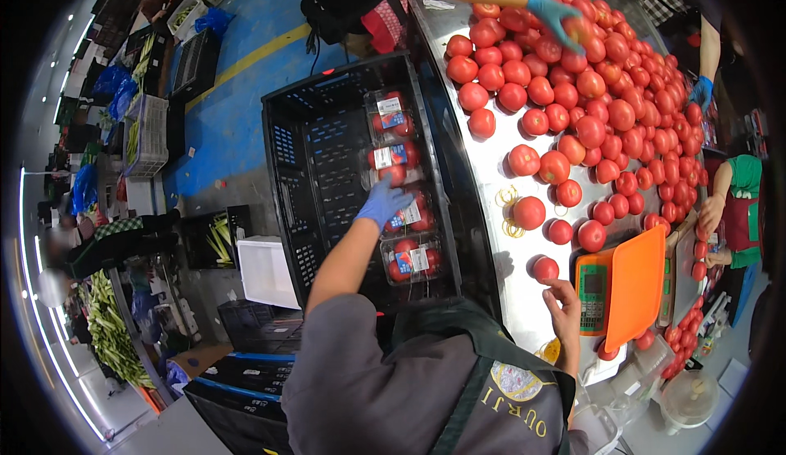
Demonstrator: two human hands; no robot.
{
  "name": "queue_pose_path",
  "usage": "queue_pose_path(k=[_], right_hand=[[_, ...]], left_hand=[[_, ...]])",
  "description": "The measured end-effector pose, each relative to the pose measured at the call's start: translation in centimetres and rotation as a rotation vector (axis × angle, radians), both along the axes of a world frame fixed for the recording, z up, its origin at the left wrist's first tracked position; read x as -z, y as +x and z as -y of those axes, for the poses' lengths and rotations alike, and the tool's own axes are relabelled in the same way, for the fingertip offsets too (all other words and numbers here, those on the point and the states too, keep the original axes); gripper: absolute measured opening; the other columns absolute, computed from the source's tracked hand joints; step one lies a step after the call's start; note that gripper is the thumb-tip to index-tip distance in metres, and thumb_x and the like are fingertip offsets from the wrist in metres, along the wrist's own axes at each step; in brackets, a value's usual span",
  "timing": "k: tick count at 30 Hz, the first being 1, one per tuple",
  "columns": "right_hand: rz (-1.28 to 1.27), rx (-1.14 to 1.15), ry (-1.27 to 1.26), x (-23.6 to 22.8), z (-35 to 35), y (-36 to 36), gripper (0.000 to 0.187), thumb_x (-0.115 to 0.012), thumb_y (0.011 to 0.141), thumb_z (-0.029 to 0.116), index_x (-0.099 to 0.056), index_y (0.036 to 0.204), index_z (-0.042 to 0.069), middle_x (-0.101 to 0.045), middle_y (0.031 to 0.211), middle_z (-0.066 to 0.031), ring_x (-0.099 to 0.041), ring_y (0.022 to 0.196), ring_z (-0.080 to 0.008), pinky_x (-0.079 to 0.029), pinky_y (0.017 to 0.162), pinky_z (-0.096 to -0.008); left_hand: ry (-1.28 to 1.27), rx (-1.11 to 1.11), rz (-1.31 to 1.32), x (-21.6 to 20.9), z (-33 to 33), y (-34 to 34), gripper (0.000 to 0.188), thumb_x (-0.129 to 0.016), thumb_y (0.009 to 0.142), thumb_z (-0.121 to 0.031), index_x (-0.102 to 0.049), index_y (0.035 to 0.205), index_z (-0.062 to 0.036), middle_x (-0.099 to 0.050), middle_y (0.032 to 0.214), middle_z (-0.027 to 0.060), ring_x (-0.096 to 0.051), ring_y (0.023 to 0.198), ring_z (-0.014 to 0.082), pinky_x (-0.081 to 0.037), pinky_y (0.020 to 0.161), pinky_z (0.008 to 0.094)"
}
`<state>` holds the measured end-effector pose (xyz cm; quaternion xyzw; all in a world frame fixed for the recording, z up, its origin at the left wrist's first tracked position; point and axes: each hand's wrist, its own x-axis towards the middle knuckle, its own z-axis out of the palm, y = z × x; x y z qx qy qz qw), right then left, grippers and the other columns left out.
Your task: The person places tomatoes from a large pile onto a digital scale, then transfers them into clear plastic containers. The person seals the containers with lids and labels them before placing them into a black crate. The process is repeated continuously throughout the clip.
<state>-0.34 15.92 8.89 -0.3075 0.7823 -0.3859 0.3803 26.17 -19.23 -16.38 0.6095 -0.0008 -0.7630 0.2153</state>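
Note:
My left hand (385, 204), in a blue-violet glove, reaches into a black plastic crate (327, 140). Its fingers are spread over a clear pack of tomatoes (420, 213), touching it without a visible grip. This pack is one of several labelled ones lined up along the crate's right side; another tomato pack (391, 159) lies just beyond my fingertips. Over the metal table, my bare right hand (563, 308) has loosely bent fingers, apart from each other. A single tomato (544, 268) sits at those fingertips; I cannot make out whether they touch it.
Loose tomatoes (606, 87) cover much of the metal table (512, 287). An orange-topped scale (634, 279) stands right of my right hand. Yellow rubber bands (512, 227) lie nearby. Across the table, a co-worker's gloved hand (557, 17) handles tomatoes. A white bin (266, 273) is left of the crate.

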Motion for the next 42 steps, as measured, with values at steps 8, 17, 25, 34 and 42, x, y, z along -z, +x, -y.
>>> queue_pose_path(k=[8, 17, 25, 34, 42], right_hand=[[0.067, 0.080, 0.253, 3.2, -2.2, 0.3, 0.021, -0.065, 0.085, 0.006, -0.063, 0.105, 0.000, -0.067, 0.094, -0.0074, -0.062, 0.083, -0.0148, -0.049, 0.078, -0.0285], [0.154, 0.149, 0.374, 5.2, -6.1, 0.8, 0.024, -0.065, 0.086, 0.013, -0.064, 0.106, 0.001, -0.066, 0.094, -0.0063, -0.061, 0.087, -0.0157, -0.048, 0.078, -0.0296], [0.143, 0.064, 0.385, 5.9, -4.0, 1.1, 0.026, -0.066, 0.086, 0.016, -0.063, 0.107, 0.002, -0.066, 0.094, -0.0060, -0.062, 0.083, -0.0167, -0.048, 0.075, -0.0306], [0.139, -0.003, 0.389, 7.7, -4.6, 1.2, 0.028, -0.066, 0.087, 0.017, -0.062, 0.109, 0.000, -0.067, 0.097, -0.0104, -0.065, 0.084, -0.0193, -0.050, 0.075, -0.0316], [0.161, 0.034, 0.426, 8.2, -6.8, 3.2, 0.029, -0.067, 0.086, 0.018, -0.064, 0.109, 0.002, -0.066, 0.093, -0.0106, -0.065, 0.082, -0.0191, -0.052, 0.075, -0.0310]], left_hand=[[-0.869, 0.668, 0.886, -2.9, 13.3, 0.2, 0.087, -0.075, 0.072, -0.051, -0.049, 0.129, 0.0095, -0.061, 0.116, 0.0273, -0.061, 0.108, 0.0316, -0.047, 0.094, 0.0365], [-0.798, 0.496, 0.535, 6.6, 18.5, 1.0, 0.044, -0.079, 0.071, -0.035, -0.061, 0.084, 0.0029, -0.066, 0.083, 0.0139, -0.064, 0.074, 0.0215, -0.050, 0.067, 0.0348], [-1.483, 0.696, 0.856, 0.0, 18.2, 1.8, 0.032, -0.075, 0.072, -0.014, -0.052, 0.090, -0.0006, -0.057, 0.115, 0.0149, -0.057, 0.103, 0.0317, -0.046, 0.090, 0.0359], [-1.538, 1.147, 0.671, -9.1, 22.6, 0.8, 0.052, -0.070, 0.078, -0.012, -0.056, 0.127, -0.0064, -0.063, 0.121, 0.0135, -0.060, 0.111, 0.0261, -0.043, 0.099, 0.0312], [-0.570, 0.032, 0.113, 5.4, 17.6, 6.6, 0.063, -0.062, 0.091, -0.034, -0.040, 0.142, -0.0070, -0.044, 0.142, 0.0110, -0.045, 0.126, 0.0250, -0.037, 0.104, 0.0353]])
